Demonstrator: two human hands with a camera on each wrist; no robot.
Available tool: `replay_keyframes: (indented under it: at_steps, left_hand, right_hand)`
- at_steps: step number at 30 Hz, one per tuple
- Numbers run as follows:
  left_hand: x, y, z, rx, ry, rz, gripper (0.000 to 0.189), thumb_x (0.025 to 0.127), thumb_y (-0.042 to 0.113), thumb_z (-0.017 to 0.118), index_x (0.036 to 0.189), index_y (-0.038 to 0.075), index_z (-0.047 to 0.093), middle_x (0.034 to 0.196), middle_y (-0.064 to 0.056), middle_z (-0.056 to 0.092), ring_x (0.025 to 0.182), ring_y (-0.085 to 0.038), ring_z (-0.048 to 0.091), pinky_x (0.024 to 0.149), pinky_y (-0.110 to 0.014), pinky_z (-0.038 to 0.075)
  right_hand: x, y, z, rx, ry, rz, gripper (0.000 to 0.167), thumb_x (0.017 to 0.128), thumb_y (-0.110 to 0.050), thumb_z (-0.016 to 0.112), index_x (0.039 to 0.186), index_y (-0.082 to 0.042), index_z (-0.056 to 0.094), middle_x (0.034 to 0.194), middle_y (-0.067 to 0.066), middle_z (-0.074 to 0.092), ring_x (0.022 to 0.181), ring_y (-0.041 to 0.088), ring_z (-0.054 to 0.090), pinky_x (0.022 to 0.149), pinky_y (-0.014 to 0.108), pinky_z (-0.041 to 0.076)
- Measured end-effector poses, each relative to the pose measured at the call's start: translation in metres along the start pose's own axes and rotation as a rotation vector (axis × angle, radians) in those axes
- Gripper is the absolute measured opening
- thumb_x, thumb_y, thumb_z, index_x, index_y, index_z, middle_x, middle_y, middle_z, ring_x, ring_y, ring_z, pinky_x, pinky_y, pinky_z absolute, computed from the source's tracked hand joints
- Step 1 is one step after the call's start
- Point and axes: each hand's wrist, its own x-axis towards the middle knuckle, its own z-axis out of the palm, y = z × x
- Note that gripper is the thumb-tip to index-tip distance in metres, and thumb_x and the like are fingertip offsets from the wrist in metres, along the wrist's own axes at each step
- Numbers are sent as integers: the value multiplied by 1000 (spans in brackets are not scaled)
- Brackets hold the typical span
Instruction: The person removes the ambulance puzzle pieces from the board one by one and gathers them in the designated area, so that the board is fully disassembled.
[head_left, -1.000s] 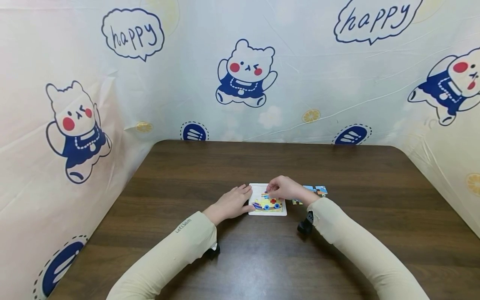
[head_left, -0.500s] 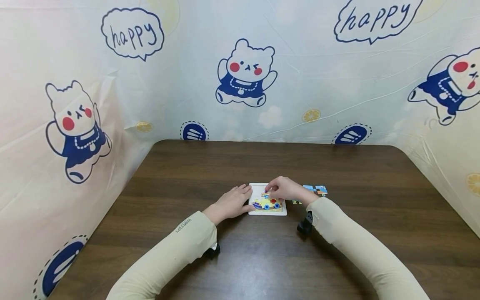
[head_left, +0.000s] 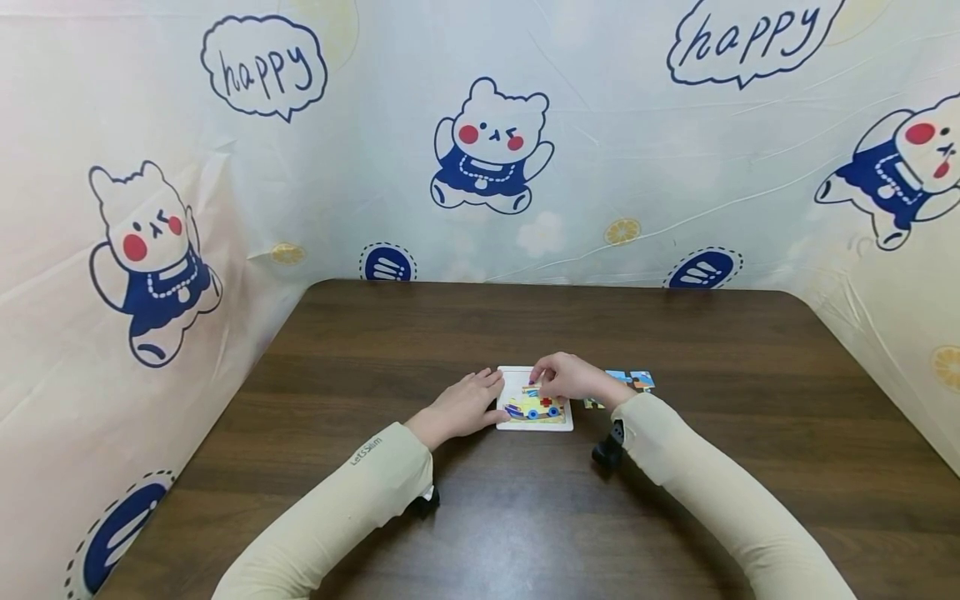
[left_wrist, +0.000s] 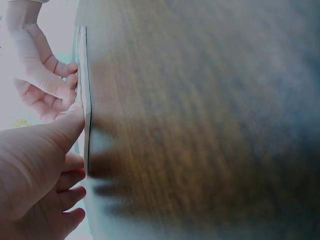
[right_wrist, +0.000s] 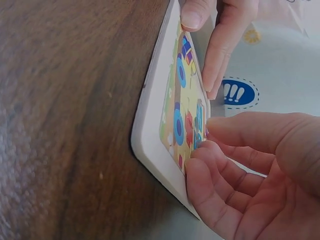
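A square white puzzle tray lies on the table, its lower part filled with pieces that form a yellow ambulance picture with blue wheels and a red cross. My left hand rests along the tray's left side, fingers extended, with the thumb on the lower left corner. Over the tray's upper right, my right hand pinches a small puzzle piece between thumb and fingers. Most of that piece is hidden by the fingertips, close over the picture's top edge.
Several loose puzzle pieces lie just right of the tray, partly behind the right wrist. The dark wooden table extends all round. A printed curtain encloses its back and sides.
The right fingertips shift very slightly over the upper part of the picture. The left hand and the tray stay in place.
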Motion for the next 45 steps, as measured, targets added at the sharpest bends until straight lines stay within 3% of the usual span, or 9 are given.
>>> replay_keyframes:
  at_steps: [19,23,30,45]
  left_hand:
    - [0,0,2,-3,-3,-6,63,91,41,54,135,-4,42,141,-17,37,131,-30,29,106,-40,25]
    - [0,-1,1,-2,-6,-9,64,92,41,54,136,-3,41,141,-17,36,132,-30,29,106,-40,24]
    - [1,0,2,7,-8,-4,63,92,41,53,136,-3,41,141,-17,36,131,-30,29,106,-40,25]
    - [0,1,0,-1,-11,-6,63,92,40,53,136,-3,40,141,-17,36,132,-30,29,106,-40,24]
  right_hand:
    - [-3,-1,-2,75,21,-15,16,90,-1,53,104,1,60,81,9,56,60,19,51,54,28,48]
    - [-4,0,-4,76,21,-32,12,90,-1,53,100,0,60,76,8,55,59,17,52,54,27,49]
    - [1,5,-2,93,36,15,14,88,-3,59,102,-4,62,74,9,55,56,18,51,53,28,49]
    - [-3,5,-4,181,44,-9,15,89,-2,57,103,-2,63,72,14,58,56,21,54,53,31,50]
